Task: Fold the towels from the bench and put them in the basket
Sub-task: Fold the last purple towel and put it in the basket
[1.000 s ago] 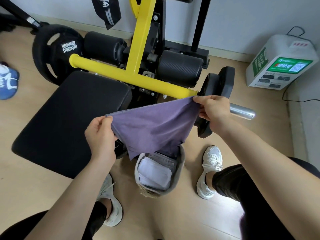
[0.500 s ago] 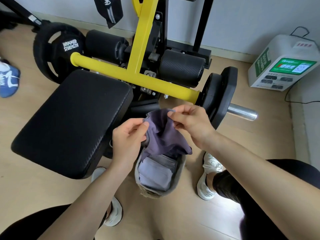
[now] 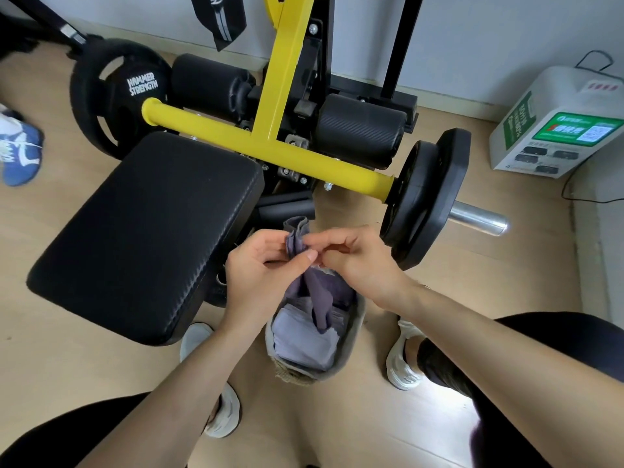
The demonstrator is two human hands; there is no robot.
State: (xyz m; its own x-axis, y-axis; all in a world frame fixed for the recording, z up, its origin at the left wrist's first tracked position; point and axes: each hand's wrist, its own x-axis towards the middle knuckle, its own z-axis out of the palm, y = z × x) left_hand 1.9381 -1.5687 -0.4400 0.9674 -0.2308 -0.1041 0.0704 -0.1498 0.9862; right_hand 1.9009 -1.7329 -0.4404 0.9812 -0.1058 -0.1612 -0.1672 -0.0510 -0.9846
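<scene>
Centre of frame: left hand (image 3: 261,265) and right hand (image 3: 358,261) are close together, fingertips nearly meeting, both pinched on the upper edge of a purple towel (image 3: 317,292). The cloth is gathered into a narrow bunch at the pinch, a small tuft sticking up above the fingers, the rest hanging limp straight down. Its lower end dangles into the grey basket (image 3: 354,336) on the floor just below, touching or nearly touching pale folded towels (image 3: 304,342) already stacked inside. Material looks thin, light and very soft; it will sag and crumple wherever it is unsupported, so the sensible holds are corners or a folded edge, both hands, keeping tension. At present it reads as bunched more than neatly folded. Left of frame, the black bench pad (image 3: 152,231) lies bare, no towels visible on it. Behind the hands: yellow machine bar (image 3: 263,146), black weight plate (image 3: 425,197) on a steel sleeve at right. White shoes (image 3: 401,359) flank the basket closely. The drop into the basket looks unobstructed; the plate edge sits near the right wrist.
</scene>
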